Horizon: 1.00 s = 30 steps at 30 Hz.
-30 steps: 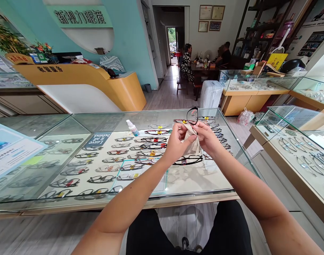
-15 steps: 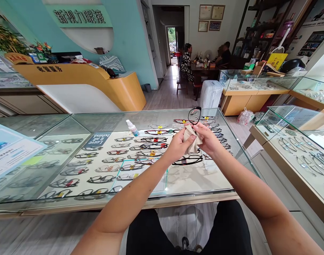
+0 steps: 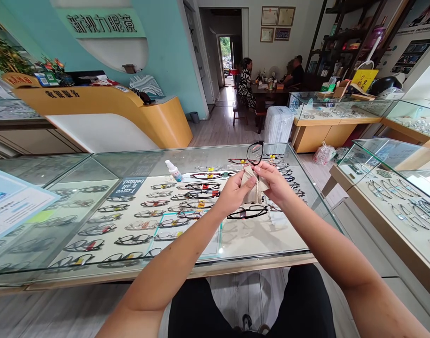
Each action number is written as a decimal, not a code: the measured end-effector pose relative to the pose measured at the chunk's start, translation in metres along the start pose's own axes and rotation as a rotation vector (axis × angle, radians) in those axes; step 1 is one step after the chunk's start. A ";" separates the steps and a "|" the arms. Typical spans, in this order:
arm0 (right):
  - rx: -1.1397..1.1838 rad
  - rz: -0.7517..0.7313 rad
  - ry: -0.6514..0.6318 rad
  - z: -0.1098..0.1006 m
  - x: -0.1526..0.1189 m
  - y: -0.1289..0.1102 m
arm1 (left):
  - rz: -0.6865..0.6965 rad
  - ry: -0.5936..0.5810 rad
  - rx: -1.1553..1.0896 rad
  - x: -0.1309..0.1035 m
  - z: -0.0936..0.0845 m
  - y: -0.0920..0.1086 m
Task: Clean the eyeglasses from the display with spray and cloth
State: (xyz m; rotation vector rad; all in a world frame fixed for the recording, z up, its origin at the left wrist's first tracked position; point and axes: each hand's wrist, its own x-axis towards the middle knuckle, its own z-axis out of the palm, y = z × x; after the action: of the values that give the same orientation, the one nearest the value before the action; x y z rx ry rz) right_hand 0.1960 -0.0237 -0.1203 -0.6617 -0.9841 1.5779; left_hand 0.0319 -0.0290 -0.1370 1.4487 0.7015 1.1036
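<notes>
A pair of dark-rimmed eyeglasses (image 3: 254, 153) is held up over the glass counter, one lens rising above my fingers. My right hand (image 3: 274, 182) is closed, pinching the frame. A pale cloth with a zigzag edge (image 3: 249, 186) is bunched around the lower part of the eyeglasses and hides it. My left hand (image 3: 233, 193) grips this cloth between thumb and fingers, close against my right hand. On the counter to the left stands a white spray bottle (image 3: 174, 171).
Rows of spectacle frames (image 3: 133, 239) lie inside the glass display case (image 3: 200, 259) under my forearms. A printed sign (image 3: 17, 202) stands at the left. Another display case (image 3: 394, 220) is on the right. Two people (image 3: 247, 84) sit at a table farther back.
The view has shifted slightly. My hands keep hold of the eyeglasses and the cloth, and the cloth's folds have changed a little between my fingers.
</notes>
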 end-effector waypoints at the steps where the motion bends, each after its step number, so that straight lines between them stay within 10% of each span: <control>1: 0.001 -0.004 0.000 0.000 0.000 0.000 | -0.008 -0.005 0.001 0.000 -0.001 0.000; 20: -0.268 -0.231 -0.005 0.004 -0.005 0.004 | 0.136 0.246 0.156 0.000 -0.004 0.003; 30: -0.103 -0.124 0.110 0.002 0.000 -0.008 | 0.069 -0.073 0.144 0.000 -0.010 0.009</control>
State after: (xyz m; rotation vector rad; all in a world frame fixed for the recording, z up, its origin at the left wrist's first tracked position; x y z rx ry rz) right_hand 0.1984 -0.0242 -0.1120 -0.7365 -1.0100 1.3762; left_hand 0.0216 -0.0267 -0.1285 1.6379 0.6948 1.0651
